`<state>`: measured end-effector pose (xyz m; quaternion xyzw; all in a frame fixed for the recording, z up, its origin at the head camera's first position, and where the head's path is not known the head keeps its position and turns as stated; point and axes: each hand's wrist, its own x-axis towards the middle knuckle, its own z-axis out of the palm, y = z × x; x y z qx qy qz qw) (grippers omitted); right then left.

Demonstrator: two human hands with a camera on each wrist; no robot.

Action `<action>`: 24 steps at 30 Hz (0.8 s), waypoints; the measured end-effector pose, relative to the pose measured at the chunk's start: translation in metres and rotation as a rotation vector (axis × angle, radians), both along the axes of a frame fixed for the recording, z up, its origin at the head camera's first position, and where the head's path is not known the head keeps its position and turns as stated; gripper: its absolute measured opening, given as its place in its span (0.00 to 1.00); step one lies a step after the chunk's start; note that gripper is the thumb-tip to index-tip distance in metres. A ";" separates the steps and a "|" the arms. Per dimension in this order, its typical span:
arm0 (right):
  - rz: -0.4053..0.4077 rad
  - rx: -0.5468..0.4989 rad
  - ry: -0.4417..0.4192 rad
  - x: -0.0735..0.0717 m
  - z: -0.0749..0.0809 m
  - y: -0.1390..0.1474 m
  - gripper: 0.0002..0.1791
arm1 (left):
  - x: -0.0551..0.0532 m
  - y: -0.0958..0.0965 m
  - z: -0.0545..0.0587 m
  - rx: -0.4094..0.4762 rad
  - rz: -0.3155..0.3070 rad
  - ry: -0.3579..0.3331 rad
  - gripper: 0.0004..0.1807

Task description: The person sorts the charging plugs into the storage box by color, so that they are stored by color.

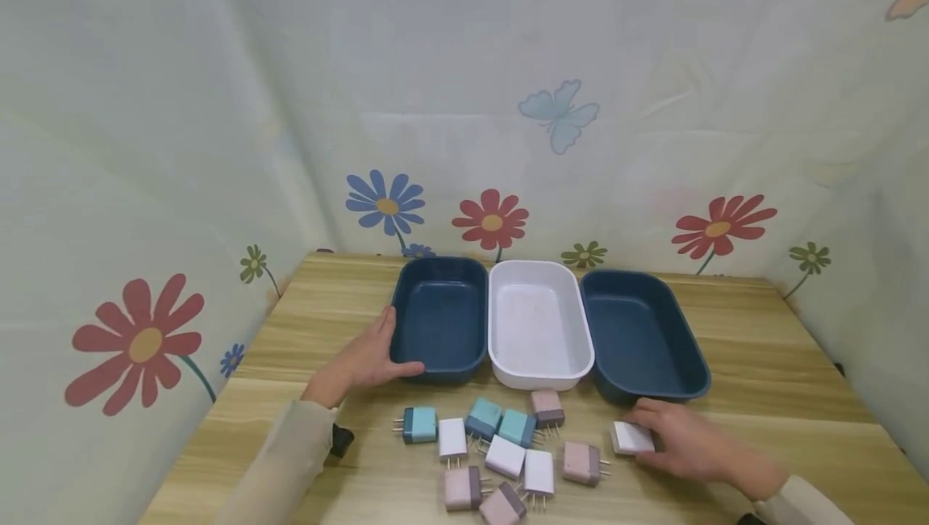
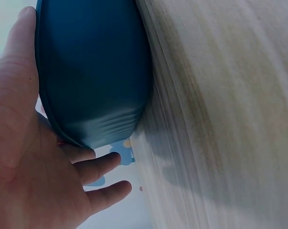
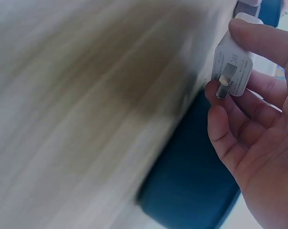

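My right hand (image 1: pixel 685 438) pinches a white charger plug (image 1: pixel 631 438) between thumb and fingers, in front of the right blue tray (image 1: pixel 693 347). In the right wrist view, the printed face and metal prongs of the charger plug (image 3: pixel 233 69) show. At the left blue tray (image 1: pixel 440 365), my left hand (image 1: pixel 370 357) rests against the near left corner, thumb along the rim. Its other fingers extend loosely past the tray wall (image 2: pixel 93 71) in the left wrist view. Between the hands lie several plugs: teal (image 1: pixel 419 425), white (image 1: pixel 539 472) and pink (image 1: pixel 581 462).
A white tray (image 1: pixel 540 380) stands between the two blue ones, side by side with them. All rest on a wood-grain table (image 1: pixel 348 291). A curtain printed with flowers and butterflies (image 1: pixel 435 65) hangs behind and at both sides.
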<state>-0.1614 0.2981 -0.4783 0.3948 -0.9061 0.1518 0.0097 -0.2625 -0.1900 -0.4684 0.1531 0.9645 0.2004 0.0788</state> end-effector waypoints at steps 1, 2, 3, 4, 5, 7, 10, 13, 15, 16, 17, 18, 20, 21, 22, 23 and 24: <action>0.003 0.000 0.006 0.000 0.002 -0.001 0.19 | 0.000 0.000 0.000 0.002 0.000 0.000 0.69; 0.009 -0.001 0.019 0.000 0.004 -0.003 0.19 | 0.001 0.001 0.000 0.000 0.002 0.000 0.69; 0.012 -0.001 0.023 0.001 0.006 -0.005 0.19 | 0.001 0.001 0.001 0.001 0.003 0.000 0.69; 0.010 0.004 0.018 0.001 0.008 -0.006 0.20 | 0.001 0.001 0.001 0.005 0.004 0.000 0.69; 0.015 0.002 0.024 0.001 0.011 -0.009 0.20 | 0.001 0.002 0.001 0.008 0.004 -0.001 0.69; 0.013 0.004 0.014 0.002 0.015 -0.013 0.20 | 0.001 0.002 0.001 0.012 0.004 0.000 0.68; 0.007 0.009 0.002 0.003 0.021 -0.019 0.20 | 0.001 0.002 -0.001 0.018 0.006 0.001 0.67; 0.016 0.017 0.015 0.003 0.027 -0.028 0.20 | 0.001 0.002 -0.001 0.017 0.007 -0.004 0.67; 0.029 0.019 0.045 0.002 0.031 -0.034 0.20 | 0.001 0.001 -0.001 0.017 0.008 -0.008 0.67; 0.033 0.021 0.056 0.002 0.033 -0.037 0.20 | 0.001 0.001 -0.001 0.017 0.010 -0.010 0.67; 0.037 0.023 0.064 0.001 0.035 -0.041 0.20 | 0.001 0.001 -0.001 0.017 0.012 -0.010 0.67; 0.039 0.024 0.071 0.000 0.038 -0.044 0.20 | 0.001 0.001 -0.001 0.020 0.015 -0.010 0.67; 0.042 0.030 0.070 -0.001 0.044 -0.051 0.20 | 0.000 0.000 -0.001 0.023 0.019 -0.008 0.66; 0.047 0.033 0.073 -0.002 0.046 -0.055 0.21 | 0.000 0.000 -0.001 0.025 0.021 -0.006 0.66; 0.054 0.032 0.077 -0.002 0.049 -0.058 0.21 | 0.000 0.000 -0.001 0.026 0.021 -0.004 0.66; 0.064 0.033 0.085 -0.003 0.051 -0.061 0.21 | 0.001 0.000 -0.001 0.025 0.021 -0.004 0.66; 0.074 0.033 0.092 -0.004 0.053 -0.064 0.22 | 0.001 0.001 -0.002 0.026 0.021 -0.005 0.66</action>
